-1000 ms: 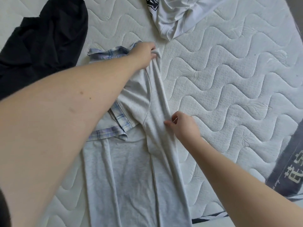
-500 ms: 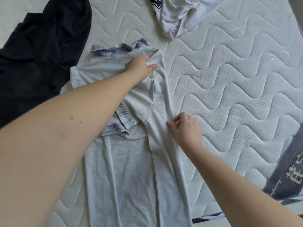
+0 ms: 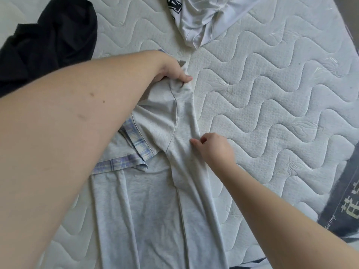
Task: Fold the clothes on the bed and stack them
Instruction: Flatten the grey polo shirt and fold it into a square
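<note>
A light grey garment (image 3: 147, 214) lies lengthwise on the white quilted mattress (image 3: 262, 105), over a blue plaid garment (image 3: 136, 144) whose edge shows beneath it. My left hand (image 3: 172, 71) grips the grey garment's far corner, bunching the cloth under thumb and fingers. My right hand (image 3: 212, 150) sits at the garment's right folded edge, fingers curled and pinching the fabric there. My left forearm covers the garment's left part.
A black garment (image 3: 48, 41) lies crumpled at the far left. A white garment with a dark print (image 3: 200, 18) lies bunched at the top middle. The mattress's dark label strip (image 3: 349, 206) runs along the right edge.
My left hand moved from the sleeve area to the garment's far corner and now bunches it. My right hand shifted slightly along the right edge. The folded-over sleeve is hidden by my arm.
</note>
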{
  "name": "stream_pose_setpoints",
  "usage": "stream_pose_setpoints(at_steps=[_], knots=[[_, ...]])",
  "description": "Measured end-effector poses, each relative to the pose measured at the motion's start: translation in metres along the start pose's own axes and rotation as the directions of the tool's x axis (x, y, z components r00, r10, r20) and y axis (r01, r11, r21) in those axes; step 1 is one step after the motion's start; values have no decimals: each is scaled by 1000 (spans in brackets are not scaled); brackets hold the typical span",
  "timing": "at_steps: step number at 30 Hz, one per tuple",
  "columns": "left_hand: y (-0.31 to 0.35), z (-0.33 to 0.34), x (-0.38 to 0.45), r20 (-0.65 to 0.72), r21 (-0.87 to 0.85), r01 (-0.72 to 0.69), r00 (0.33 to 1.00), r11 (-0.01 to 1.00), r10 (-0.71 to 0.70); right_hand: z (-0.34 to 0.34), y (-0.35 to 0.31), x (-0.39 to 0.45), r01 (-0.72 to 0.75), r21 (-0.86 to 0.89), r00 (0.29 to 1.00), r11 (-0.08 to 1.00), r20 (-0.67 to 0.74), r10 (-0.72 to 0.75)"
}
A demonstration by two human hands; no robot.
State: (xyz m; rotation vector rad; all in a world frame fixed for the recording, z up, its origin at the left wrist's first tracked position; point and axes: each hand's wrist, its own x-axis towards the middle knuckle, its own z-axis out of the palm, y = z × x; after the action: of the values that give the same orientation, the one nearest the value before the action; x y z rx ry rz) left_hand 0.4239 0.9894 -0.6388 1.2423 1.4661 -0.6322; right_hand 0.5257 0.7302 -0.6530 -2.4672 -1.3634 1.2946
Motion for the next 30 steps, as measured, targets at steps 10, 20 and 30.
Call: stream_pose_setpoints(at_steps=[10,20,30], knots=[[-22,9,27,-175,-293,-181,976,939,133,-9,5,5,-112,-148,993,983,11,115],[-55,26,-26,-720,129,-565,511,815,469,17,-9,-28,441,-104,851,891,-268,-452],[-145,154,-80,-732,-139,-501,633,854,252,45,18,-50,552,-220,772,804,-230,-593]])
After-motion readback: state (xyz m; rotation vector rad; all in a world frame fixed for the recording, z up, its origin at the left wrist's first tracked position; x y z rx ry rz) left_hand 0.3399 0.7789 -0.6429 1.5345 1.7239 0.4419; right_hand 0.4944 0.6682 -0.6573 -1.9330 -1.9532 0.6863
